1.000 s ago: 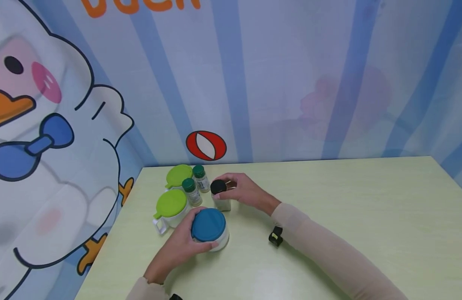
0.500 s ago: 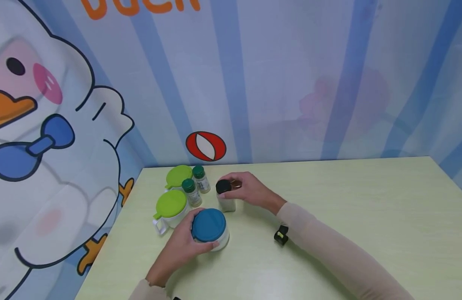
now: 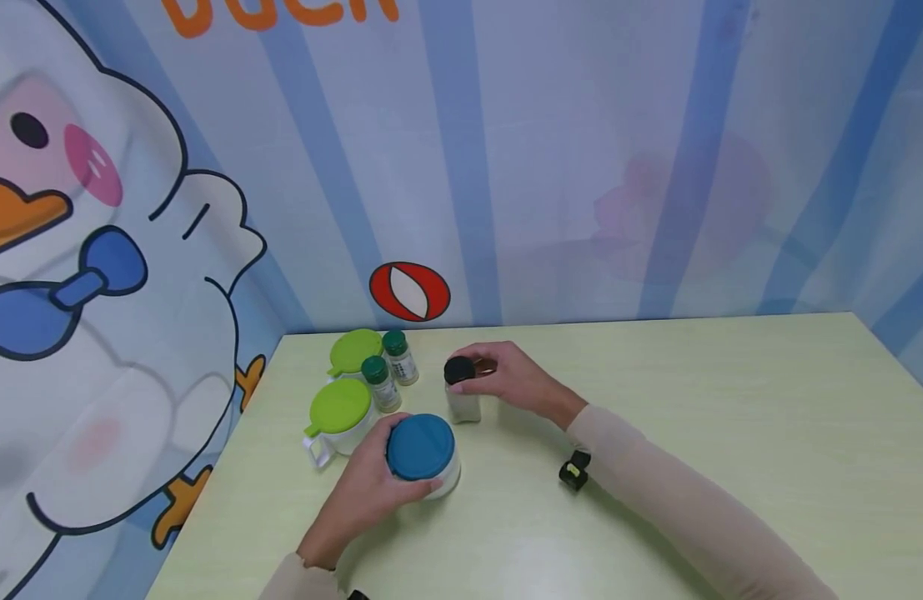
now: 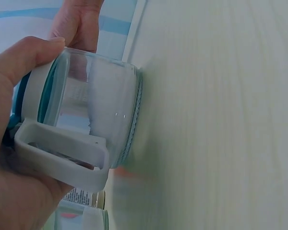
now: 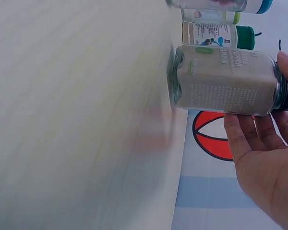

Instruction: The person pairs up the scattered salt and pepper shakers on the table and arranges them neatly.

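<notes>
My left hand (image 3: 371, 477) grips a glass seasoning jar (image 3: 421, 448) by its blue lid. In the left wrist view this jar (image 4: 103, 91) has a white side handle (image 4: 62, 155) and pale contents. Behind it, my right hand (image 3: 515, 377) holds a square glass spice jar (image 3: 464, 407) near its black cap, thumb on one side and fingers on the other. Beige contents and printed lettering show on that spice jar (image 5: 225, 79) in the right wrist view. It is upright, its base at or very near the tabletop.
Two white-handled jars with lime-green lids, a front one (image 3: 341, 407) and a back one (image 3: 356, 351), stand at the left. Beside them are two small green-capped spice bottles, one nearer (image 3: 382, 386) and one farther (image 3: 401, 358). A printed cloth backdrop (image 3: 551, 167) borders the table (image 3: 694, 417).
My right hand has moved the black-capped spice jar rightward, away from the green-capped bottles. My left hand and the blue-lidded jar have stayed almost in place.
</notes>
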